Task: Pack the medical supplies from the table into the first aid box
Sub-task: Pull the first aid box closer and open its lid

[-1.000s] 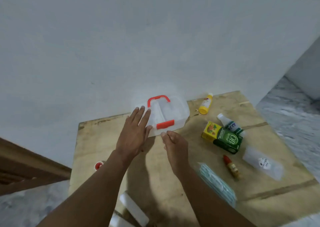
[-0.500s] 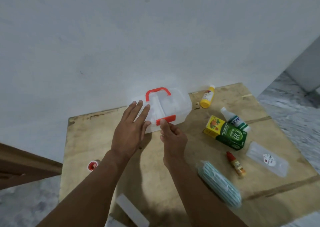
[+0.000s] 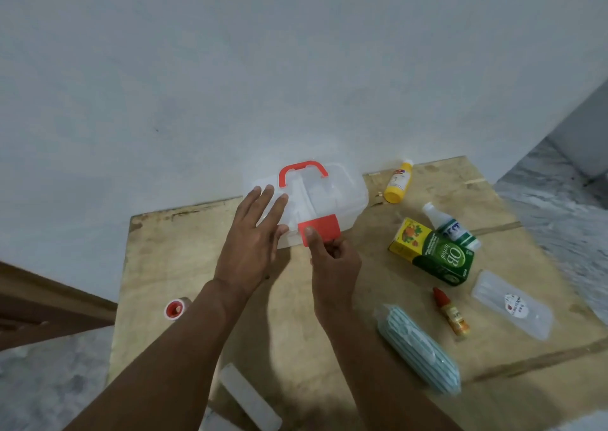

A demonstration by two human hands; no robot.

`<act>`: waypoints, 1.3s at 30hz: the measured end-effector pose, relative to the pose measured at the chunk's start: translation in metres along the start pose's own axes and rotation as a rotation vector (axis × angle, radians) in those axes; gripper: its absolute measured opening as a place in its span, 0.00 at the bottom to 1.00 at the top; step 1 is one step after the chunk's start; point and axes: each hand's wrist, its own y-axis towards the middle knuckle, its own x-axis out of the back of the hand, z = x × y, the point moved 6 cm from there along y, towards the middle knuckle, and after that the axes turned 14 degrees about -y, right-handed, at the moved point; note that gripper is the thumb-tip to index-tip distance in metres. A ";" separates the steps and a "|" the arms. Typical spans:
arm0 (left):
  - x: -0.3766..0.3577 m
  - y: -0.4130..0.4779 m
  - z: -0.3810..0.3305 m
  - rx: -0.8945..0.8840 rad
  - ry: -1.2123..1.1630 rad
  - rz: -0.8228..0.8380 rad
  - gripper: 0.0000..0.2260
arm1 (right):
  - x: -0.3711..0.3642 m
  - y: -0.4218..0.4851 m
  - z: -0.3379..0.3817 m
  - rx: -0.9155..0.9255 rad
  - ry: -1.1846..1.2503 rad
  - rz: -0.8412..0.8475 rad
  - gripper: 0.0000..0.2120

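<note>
The clear first aid box (image 3: 339, 195) with a red handle (image 3: 302, 171) stands shut at the table's back, by the wall. My left hand (image 3: 251, 243) lies flat on the lid's left end, fingers straight. My right hand (image 3: 332, 261) pinches the red front latch (image 3: 324, 229), which is flipped outward. To the right lie a yellow bottle (image 3: 398, 183), a white bottle (image 3: 450, 229), a green-and-yellow box (image 3: 431, 252), a small red-capped dropper (image 3: 450, 312), a clear pouch (image 3: 513, 304) and a pack of striped face masks (image 3: 418, 348).
A tape roll with a red core (image 3: 174, 308) sits near the left edge of the wooden table (image 3: 171, 259). A white flat strip (image 3: 248, 396) lies at the near edge. The white wall rises right behind the box. Grey floor shows on both sides.
My right hand has pulled the red latch up and outward from the box front. The left hand stays flat on the lid. The camera has moved closer.
</note>
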 end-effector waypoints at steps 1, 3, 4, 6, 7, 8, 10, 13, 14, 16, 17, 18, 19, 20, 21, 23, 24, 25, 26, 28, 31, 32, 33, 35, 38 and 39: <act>0.000 0.000 -0.001 -0.003 -0.004 -0.001 0.19 | 0.004 -0.001 0.005 0.045 -0.023 -0.005 0.09; 0.001 0.001 -0.001 -0.003 -0.012 0.004 0.20 | 0.011 -0.002 0.022 0.161 -0.073 0.015 0.09; 0.001 0.001 0.000 0.000 -0.015 0.007 0.21 | 0.014 -0.002 0.031 0.221 -0.111 0.033 0.08; 0.000 0.001 0.002 0.006 -0.016 0.013 0.22 | 0.018 0.003 0.045 0.325 -0.220 0.066 0.08; 0.000 0.001 0.003 0.006 -0.018 0.013 0.22 | 0.019 0.008 0.050 0.362 -0.289 0.076 0.08; 0.000 0.001 0.003 0.006 -0.023 0.014 0.22 | 0.020 0.013 0.053 0.396 -0.369 0.072 0.07; 0.001 0.000 0.002 -0.002 -0.031 0.015 0.21 | 0.023 0.023 0.058 0.487 -0.537 0.030 0.06; 0.000 0.000 0.003 -0.021 -0.037 0.009 0.19 | 0.031 0.039 0.068 0.644 -0.739 -0.088 0.13; 0.000 0.000 0.004 -0.033 -0.046 0.005 0.18 | 0.034 0.044 0.072 0.688 -0.790 -0.129 0.18; 0.000 0.000 0.008 -0.056 -0.067 0.008 0.19 | 0.038 0.054 0.076 0.756 -0.875 -0.150 0.29; -0.001 -0.001 0.011 -0.058 -0.084 0.010 0.20 | 0.038 0.060 0.076 0.788 -0.917 -0.120 0.33; -0.001 -0.002 0.013 -0.036 -0.113 0.007 0.21 | 0.036 0.064 0.076 0.808 -0.945 -0.055 0.34; -0.001 -0.004 0.015 0.017 -0.159 -0.002 0.22 | 0.034 0.068 0.075 0.805 -0.951 0.040 0.34; 0.000 -0.006 0.015 0.099 -0.214 -0.005 0.23 | 0.031 0.071 0.073 0.777 -0.944 0.152 0.34; -0.001 -0.007 0.014 0.195 -0.273 0.001 0.24 | 0.028 0.074 0.072 0.745 -0.934 0.248 0.33; -0.004 -0.009 0.014 0.374 -0.360 0.005 0.28 | 0.026 0.073 0.072 0.730 -0.914 0.307 0.32; -0.004 -0.011 0.015 0.455 -0.407 -0.016 0.32 | 0.025 0.071 0.072 0.740 -0.896 0.299 0.31; -0.003 -0.014 0.016 0.522 -0.480 -0.065 0.36 | 0.026 0.068 0.072 0.751 -0.878 0.282 0.31; -0.001 -0.014 0.017 0.572 -0.555 -0.123 0.37 | 0.026 0.067 0.073 0.766 -0.861 0.258 0.32; -0.002 -0.023 0.016 0.657 -0.693 -0.196 0.32 | 0.026 0.061 0.066 0.806 -0.840 0.225 0.31; -0.001 -0.028 0.013 0.688 -0.752 -0.235 0.30 | 0.030 0.053 0.066 0.859 -0.839 0.168 0.26; -0.001 -0.029 0.013 0.693 -0.756 -0.237 0.31 | 0.031 0.051 0.066 0.871 -0.844 0.149 0.24; -0.003 -0.029 0.014 0.699 -0.762 -0.230 0.32 | 0.032 0.050 0.066 0.878 -0.846 0.134 0.23; -0.006 -0.032 0.015 0.713 -0.768 -0.214 0.35 | 0.033 0.045 0.065 0.886 -0.834 0.124 0.21; -0.007 -0.037 0.016 0.703 -0.763 -0.207 0.37 | 0.035 0.038 0.064 0.922 -0.812 0.115 0.17; -0.007 -0.037 0.015 0.698 -0.768 -0.207 0.38 | 0.034 0.036 0.064 0.924 -0.813 0.120 0.15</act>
